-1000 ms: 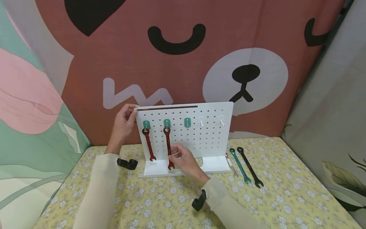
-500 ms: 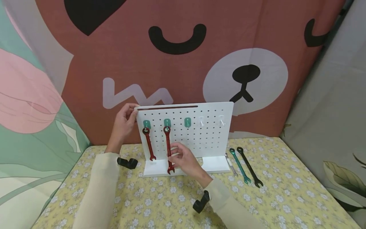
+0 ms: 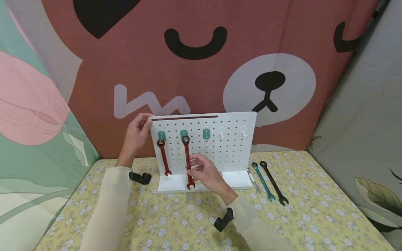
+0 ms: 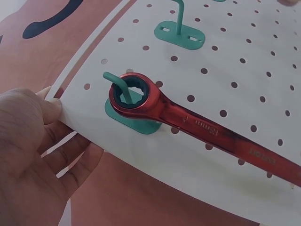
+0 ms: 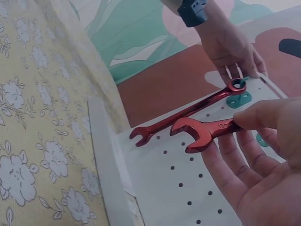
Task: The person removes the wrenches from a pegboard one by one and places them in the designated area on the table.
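My left hand (image 3: 137,132) pinches the upper left corner of a white pegboard (image 3: 232,153) between thumb and fingers. On the pegboard's leftmost green hook (image 4: 134,120) hangs a red combination wrench (image 4: 207,127) by its ring end. My right hand (image 3: 205,174) pinches a second red combination wrench (image 3: 188,157) by the shank, open jaw downward. Its ring end overlaps the second green hook in the head view, while the left wrist view shows that second hook (image 4: 181,35) with nothing on it. The right wrist view shows the held wrench's open end (image 5: 197,134) in front of the hanging wrench.
A third green hook (image 3: 206,134) and two clear hooks (image 3: 221,133) continue the row. Right of the board, a small silver wrench (image 3: 253,181), a green wrench (image 3: 263,182) and a black wrench (image 3: 274,183) lie on the floral tablecloth (image 3: 314,209). A printed curtain (image 3: 201,83) hangs behind.
The second red wrench has come off its hook and shifted slightly right with my right hand. My left hand has stayed at the pegboard's corner.
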A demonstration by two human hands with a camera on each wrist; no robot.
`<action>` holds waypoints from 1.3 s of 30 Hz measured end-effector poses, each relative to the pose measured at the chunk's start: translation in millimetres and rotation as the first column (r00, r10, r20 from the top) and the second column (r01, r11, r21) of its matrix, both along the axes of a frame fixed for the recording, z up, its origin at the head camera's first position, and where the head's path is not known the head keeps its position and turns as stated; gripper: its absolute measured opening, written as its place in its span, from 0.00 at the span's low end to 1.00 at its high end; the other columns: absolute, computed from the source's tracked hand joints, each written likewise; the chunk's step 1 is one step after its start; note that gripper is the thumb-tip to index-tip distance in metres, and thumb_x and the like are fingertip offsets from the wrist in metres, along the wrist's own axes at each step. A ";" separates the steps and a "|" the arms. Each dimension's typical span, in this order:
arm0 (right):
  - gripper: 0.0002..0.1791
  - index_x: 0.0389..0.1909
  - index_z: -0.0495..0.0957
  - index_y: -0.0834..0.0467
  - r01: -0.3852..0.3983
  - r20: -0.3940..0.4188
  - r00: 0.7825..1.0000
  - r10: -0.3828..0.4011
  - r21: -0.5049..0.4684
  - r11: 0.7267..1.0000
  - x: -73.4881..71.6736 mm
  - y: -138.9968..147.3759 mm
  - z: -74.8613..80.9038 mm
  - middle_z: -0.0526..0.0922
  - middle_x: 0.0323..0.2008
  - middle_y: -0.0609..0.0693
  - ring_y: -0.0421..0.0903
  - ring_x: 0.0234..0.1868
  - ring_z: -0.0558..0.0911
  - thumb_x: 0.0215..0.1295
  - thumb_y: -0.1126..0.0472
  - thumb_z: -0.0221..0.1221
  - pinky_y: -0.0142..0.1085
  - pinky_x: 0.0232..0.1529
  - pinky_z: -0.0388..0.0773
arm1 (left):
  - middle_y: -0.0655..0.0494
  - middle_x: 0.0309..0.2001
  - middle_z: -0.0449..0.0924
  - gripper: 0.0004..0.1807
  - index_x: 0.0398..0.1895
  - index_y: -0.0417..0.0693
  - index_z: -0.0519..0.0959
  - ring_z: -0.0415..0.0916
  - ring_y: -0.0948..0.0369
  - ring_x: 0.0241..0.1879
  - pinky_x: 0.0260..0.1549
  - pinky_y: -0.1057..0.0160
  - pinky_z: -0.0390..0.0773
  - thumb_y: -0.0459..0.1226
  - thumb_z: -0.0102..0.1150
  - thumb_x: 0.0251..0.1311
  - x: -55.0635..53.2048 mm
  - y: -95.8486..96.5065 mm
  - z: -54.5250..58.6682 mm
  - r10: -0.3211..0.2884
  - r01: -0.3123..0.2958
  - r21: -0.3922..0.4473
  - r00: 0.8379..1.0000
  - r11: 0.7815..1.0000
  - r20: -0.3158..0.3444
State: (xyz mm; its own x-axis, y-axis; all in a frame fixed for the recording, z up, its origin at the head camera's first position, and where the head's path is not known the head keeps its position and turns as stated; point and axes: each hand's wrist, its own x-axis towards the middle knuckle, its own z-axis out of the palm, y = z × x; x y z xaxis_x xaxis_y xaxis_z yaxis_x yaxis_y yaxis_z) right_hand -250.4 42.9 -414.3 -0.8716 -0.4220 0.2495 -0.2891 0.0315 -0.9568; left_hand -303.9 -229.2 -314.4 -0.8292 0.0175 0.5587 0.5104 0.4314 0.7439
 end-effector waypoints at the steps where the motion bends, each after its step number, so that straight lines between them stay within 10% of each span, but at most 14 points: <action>1: 0.22 0.65 0.73 0.59 0.002 0.000 1.000 -0.002 0.002 1.000 0.4 1.4 0.6 0.80 0.50 0.58 0.52 0.46 0.84 0.72 0.66 0.62 0.45 0.42 0.85 | 0.41 0.52 0.80 0.17 0.62 0.42 0.76 0.79 0.52 0.47 0.41 0.69 0.79 0.41 0.48 0.81 0.1 0.5 0.1 0.001 -0.001 0.001 1.000 1.000 0.004; 39: 0.21 0.62 0.72 0.63 0.183 0.039 0.980 -0.193 0.178 0.967 50.1 151.7 -13.4 0.77 0.51 0.63 0.64 0.46 0.83 0.72 0.64 0.63 0.46 0.35 0.85 | 0.45 0.55 0.82 0.20 0.66 0.46 0.79 0.79 0.52 0.43 0.38 0.69 0.79 0.43 0.49 0.80 -2.0 -1.8 -0.6 0.056 -0.057 0.014 0.998 0.998 0.038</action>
